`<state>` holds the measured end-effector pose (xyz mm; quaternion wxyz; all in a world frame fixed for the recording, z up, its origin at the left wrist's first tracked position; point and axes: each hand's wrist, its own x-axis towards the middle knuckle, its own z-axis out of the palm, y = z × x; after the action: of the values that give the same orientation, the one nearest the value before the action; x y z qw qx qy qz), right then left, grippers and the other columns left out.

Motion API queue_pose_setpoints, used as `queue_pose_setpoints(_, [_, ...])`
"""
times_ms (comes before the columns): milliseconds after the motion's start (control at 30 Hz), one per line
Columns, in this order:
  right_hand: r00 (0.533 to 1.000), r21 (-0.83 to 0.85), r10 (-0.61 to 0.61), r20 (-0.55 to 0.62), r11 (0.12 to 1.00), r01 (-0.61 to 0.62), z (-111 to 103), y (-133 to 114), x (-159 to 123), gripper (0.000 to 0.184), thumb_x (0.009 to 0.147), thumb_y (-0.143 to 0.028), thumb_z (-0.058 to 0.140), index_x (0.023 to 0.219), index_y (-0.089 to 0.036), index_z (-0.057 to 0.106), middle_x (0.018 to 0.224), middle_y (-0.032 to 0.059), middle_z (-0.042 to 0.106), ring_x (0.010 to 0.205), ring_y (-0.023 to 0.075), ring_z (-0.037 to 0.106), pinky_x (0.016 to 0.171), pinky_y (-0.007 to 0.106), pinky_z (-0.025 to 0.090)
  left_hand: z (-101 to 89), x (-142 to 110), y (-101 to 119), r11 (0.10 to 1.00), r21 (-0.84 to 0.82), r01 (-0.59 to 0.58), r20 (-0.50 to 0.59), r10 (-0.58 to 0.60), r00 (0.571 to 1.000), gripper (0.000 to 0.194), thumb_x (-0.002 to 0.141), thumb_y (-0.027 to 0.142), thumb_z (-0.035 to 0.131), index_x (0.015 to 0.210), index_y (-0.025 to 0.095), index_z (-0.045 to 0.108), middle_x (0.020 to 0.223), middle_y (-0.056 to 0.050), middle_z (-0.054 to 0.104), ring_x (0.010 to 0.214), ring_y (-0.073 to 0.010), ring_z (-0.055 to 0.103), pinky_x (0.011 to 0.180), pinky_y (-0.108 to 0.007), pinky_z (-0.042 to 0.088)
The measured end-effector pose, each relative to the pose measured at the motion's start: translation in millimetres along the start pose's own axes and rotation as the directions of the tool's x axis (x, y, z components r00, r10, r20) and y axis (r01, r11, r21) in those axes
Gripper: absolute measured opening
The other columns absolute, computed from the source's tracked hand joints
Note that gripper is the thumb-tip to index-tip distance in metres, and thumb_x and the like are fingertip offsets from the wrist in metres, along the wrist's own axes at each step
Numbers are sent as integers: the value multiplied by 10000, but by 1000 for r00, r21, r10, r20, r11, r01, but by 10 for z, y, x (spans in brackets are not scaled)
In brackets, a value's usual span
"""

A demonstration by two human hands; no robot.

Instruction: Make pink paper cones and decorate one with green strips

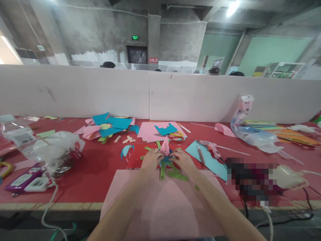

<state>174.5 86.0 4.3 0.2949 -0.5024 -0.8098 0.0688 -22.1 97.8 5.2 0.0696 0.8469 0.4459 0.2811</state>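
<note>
My left hand and my right hand meet over a small pink paper cone, fingers curled and pinching its base from both sides. Under the cone lies a blue paper piece with green paper strips sticking out toward me. All this rests on a red card and a large pink sheet at the front of the red table.
A glue gun lies on a light blue sheet to the right. Scissors sit on pink paper behind. Blue and pink scraps lie at back left, plastic bags at left, a bag at right. A white partition stands behind.
</note>
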Motion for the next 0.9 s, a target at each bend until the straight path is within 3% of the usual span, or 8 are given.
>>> queue_pose_setpoints(167, [1000,-2,-16,-8,1000,16,-6,-18,-6,121,815,-282,536,806,-229,646,911,9,591,852,126,558,753,248,431,-72,-14,59,999,-48,25,-35,-27,999,144,809,279,540,759,212,658,770,-15,576,798,-150,535,745,-267,417])
queue_pose_setpoints(367, [996,-12,-66,-60,998,65,59,13,-8,137,825,-246,521,778,-226,648,877,22,602,832,140,563,745,261,446,-206,105,134,974,-214,77,-286,-137,948,266,809,294,537,1066,243,580,1023,-35,570,949,-152,543,824,-261,432])
queue_pose_setpoints(600, [987,-99,-91,-135,992,77,8,-36,-74,204,853,-279,475,802,-226,666,912,52,553,846,156,539,713,253,444,-193,296,274,967,-256,11,-293,-88,952,208,779,284,583,970,210,622,980,-26,629,959,-162,547,875,-281,412])
queue_pose_setpoints(900, [984,-278,-150,-99,953,117,-69,-210,-231,297,888,-251,385,854,-230,679,759,61,522,749,164,481,637,268,400,-272,-170,454,945,-308,-107,-348,-8,937,184,808,328,547,924,218,637,949,-39,647,901,-171,564,827,-304,421])
